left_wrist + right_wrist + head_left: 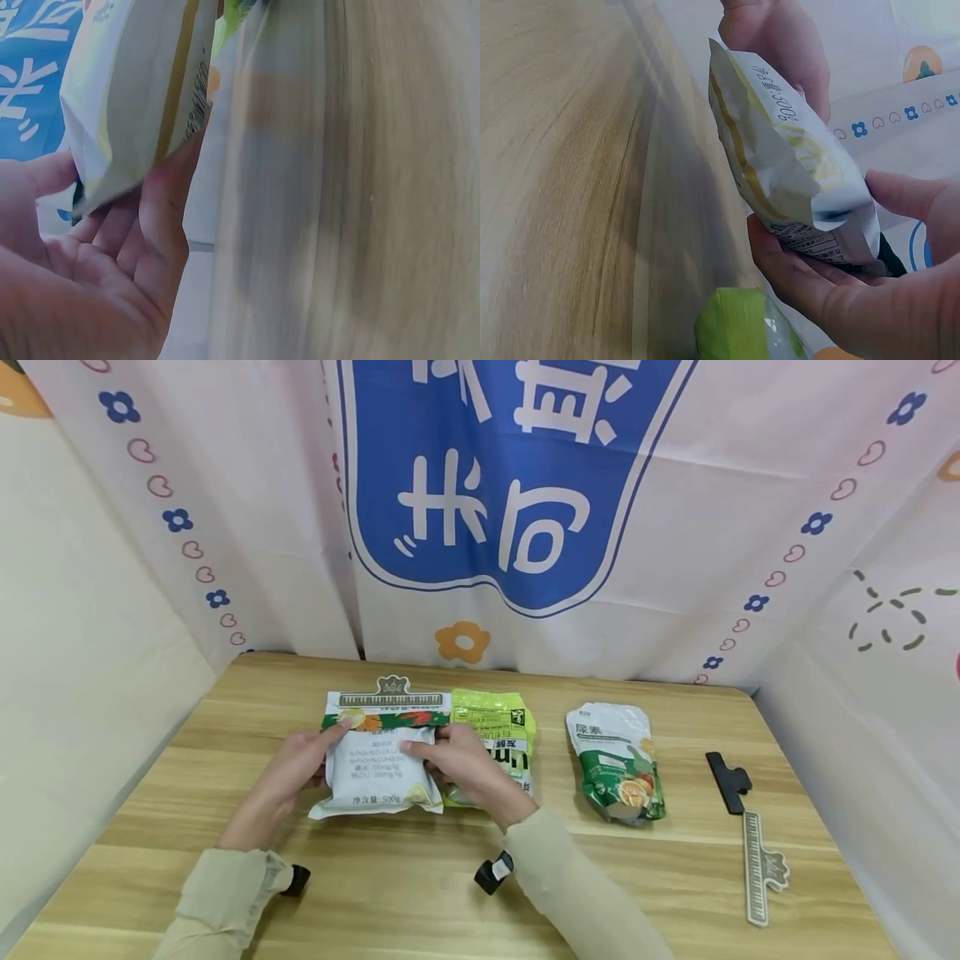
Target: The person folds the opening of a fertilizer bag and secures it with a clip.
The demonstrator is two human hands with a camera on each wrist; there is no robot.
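Note:
Both hands hold a white printed bag (381, 768) by its two sides, thumbs on the front face and fingers behind. A grey ridged clip (392, 697) with a crown-shaped handle is fastened across its top edge. My left hand (296, 762) grips the left side; in the left wrist view the left hand (112, 262) has its thumb and fingers around the bag's edge. My right hand (472, 764) grips the other side, and in the right wrist view the right hand (855, 277) supports it from beneath. The bag is tilted, its lower end toward me.
A yellow-green bag (491, 714) lies partly behind the right hand. Right of it lies a white and green pouch (617, 764). At the table's right side are a black clip (729, 782) and a grey clip (759, 868). A printed curtain (720, 485) hangs behind the table (390, 893).

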